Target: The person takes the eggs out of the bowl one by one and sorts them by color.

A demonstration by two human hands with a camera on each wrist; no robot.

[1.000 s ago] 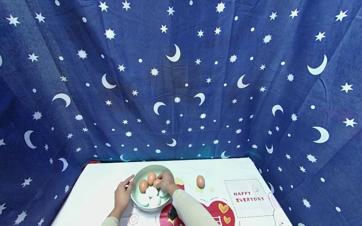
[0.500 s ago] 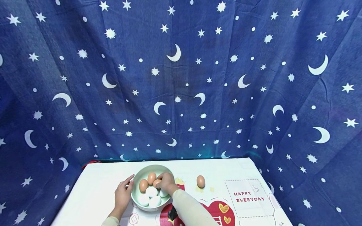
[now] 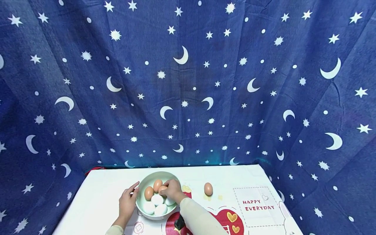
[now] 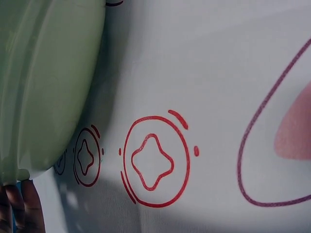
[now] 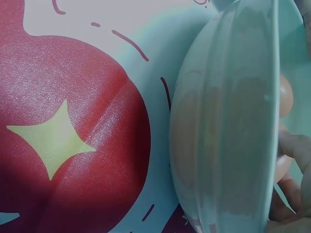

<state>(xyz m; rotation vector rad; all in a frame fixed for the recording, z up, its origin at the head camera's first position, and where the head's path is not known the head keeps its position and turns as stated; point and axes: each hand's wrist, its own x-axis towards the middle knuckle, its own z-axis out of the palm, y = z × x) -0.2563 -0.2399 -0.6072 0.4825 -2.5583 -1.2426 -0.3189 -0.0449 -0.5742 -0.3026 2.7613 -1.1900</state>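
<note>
We see white printed desk (image 3: 97, 195), starry blue curtain (image 3: 188, 125) rising behind far edge and along both sides. Green bowl (image 3: 149, 179) stands near far edge, slightly left of middle; open room runs from it to left edge, past left hand (image 3: 127, 203). Its fingers, loosely extended, touch bowl's rim. Right hand (image 3: 174, 190): fingers pinch brown egg (image 3: 162, 189) inside bowl, among other eggs (image 3: 148, 193). Lone egg (image 3: 208, 189) lies nearer far right corner, open room between it and right edge.
</note>
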